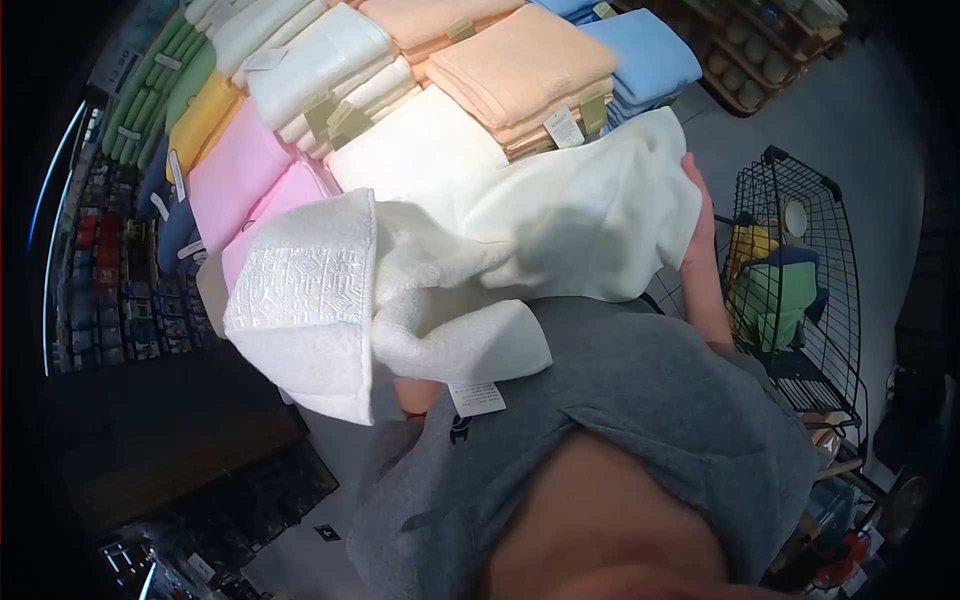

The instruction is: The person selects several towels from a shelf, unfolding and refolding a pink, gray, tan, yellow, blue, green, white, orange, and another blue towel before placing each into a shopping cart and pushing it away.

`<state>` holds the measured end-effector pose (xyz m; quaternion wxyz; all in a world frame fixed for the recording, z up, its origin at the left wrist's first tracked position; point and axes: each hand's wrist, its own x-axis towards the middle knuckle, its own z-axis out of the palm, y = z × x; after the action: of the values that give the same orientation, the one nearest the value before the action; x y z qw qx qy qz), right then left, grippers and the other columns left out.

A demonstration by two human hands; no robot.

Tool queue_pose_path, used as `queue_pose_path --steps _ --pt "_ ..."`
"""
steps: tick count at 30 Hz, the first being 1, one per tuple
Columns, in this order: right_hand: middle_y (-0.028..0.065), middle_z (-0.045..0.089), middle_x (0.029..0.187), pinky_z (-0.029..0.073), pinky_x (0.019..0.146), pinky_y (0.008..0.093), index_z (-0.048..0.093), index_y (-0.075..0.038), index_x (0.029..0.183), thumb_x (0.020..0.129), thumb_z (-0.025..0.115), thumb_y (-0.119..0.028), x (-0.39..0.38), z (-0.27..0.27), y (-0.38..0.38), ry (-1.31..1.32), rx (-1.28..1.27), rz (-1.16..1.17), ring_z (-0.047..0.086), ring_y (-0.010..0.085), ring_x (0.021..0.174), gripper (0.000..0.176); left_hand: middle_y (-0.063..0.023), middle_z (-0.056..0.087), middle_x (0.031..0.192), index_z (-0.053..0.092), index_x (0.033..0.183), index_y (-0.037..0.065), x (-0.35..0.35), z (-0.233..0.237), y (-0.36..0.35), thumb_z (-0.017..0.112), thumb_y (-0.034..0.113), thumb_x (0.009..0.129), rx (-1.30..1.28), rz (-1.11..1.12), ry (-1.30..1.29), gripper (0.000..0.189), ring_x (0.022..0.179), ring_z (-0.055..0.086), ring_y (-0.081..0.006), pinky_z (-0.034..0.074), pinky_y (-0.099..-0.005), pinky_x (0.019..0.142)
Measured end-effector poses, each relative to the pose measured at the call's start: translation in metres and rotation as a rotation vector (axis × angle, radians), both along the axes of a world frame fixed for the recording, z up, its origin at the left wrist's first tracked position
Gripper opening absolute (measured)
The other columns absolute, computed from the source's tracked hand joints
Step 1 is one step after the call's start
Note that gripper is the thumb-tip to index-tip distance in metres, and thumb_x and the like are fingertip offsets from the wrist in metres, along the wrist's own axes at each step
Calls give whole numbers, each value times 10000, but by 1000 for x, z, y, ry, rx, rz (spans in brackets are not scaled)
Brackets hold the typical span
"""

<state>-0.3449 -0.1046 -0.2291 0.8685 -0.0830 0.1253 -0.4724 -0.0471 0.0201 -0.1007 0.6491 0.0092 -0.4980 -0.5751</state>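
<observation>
A white towel [590,215], partly unfolded and rumpled, stretches in front of my chest. An embossed band crosses its left end, and a printed care label [477,398] hangs from its lower edge. At the towel's right edge, my right hand [696,205] is closed on the cloth, some of its fingers behind it. Only a bit of skin at my left wrist [414,396] shows below the towel; the left hand itself is hidden under the draped cloth, so its fingers cannot be seen.
Folded peach towels [525,65], blue towels [645,60], pink towels [240,175] and green towels [150,90] are stacked on the display ahead. A black wire shopping cart [850,270] with goods stands at right. Packed shelves [110,260] line the left.
</observation>
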Motion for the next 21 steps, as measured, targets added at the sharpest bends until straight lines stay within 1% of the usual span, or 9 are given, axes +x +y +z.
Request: queue_pose_path --steps 1,2,3,5,8,9,13,18,21 --pt "135 576 1247 503 922 380 462 -7 1307 953 540 -341 13 -4 24 104 81 24 597 244 1101 492 -118 659 887 533 1040 -28 -2 0 -4 620 31 836 -5 -45 10 229 775 613 -140 480 -275 768" --pt "114 592 1198 527 840 357 424 0 1327 939 576 -319 23 -27 40 287 55 13 619 215 1026 525 -117 659 883 531 1042 -28 -4 1 -8 622 29 835 5 -89 15 234 771 613 -139 480 -274 768" --pt "90 607 1127 522 774 316 416 -2 1328 930 594 -301 23 -42 54 415 -160 277 624 187 946 528 -117 660 878 530 1045 -28 -8 1 -12 623 27 833 13 -134 21 239 767 613 -138 480 -273 767" --pt "105 571 1130 493 778 284 342 -43 1391 880 659 -353 35 -14 72 889 -587 578 600 176 887 676 -116 660 869 527 1051 -28 -18 0 -24 627 24 829 47 -232 30 249 759 614 -136 479 -272 766" --pt "94 609 1133 533 765 329 438 -38 1323 931 584 -252 43 -9 94 1179 -803 512 623 195 962 470 -114 661 856 523 1060 -28 -48 -4 -37 631 20 824 106 -395 39 264 747 614 -132 479 -270 764" --pt "94 609 1134 534 767 329 439 -38 1323 931 584 -252 41 -14 97 1235 -819 478 623 195 964 469 -114 661 852 521 1063 -28 -62 -8 -39 633 18 822 135 -445 41 269 744 614 -131 479 -269 764" --pt "97 607 1141 534 777 332 442 -37 1321 932 581 -251 13 -40 105 1146 -596 260 622 197 972 465 -112 663 834 515 1074 -28 -122 -16 -40 639 12 815 221 -612 14 290 728 614 -126 479 -267 761" --pt "101 605 1149 534 789 335 446 -36 1319 933 578 -249 -52 -70 104 757 -180 -111 620 199 983 460 -110 664 812 508 1089 -27 -198 -17 -48 647 5 807 349 -714 -88 316 709 614 -120 479 -263 759" --pt "103 604 1154 535 797 337 449 -35 1317 933 576 -248 -116 -81 107 515 -10 -357 620 200 989 457 -108 665 799 504 1098 -27 -231 -23 -62 652 0 801 448 -702 -225 332 697 614 -116 478 -261 757"
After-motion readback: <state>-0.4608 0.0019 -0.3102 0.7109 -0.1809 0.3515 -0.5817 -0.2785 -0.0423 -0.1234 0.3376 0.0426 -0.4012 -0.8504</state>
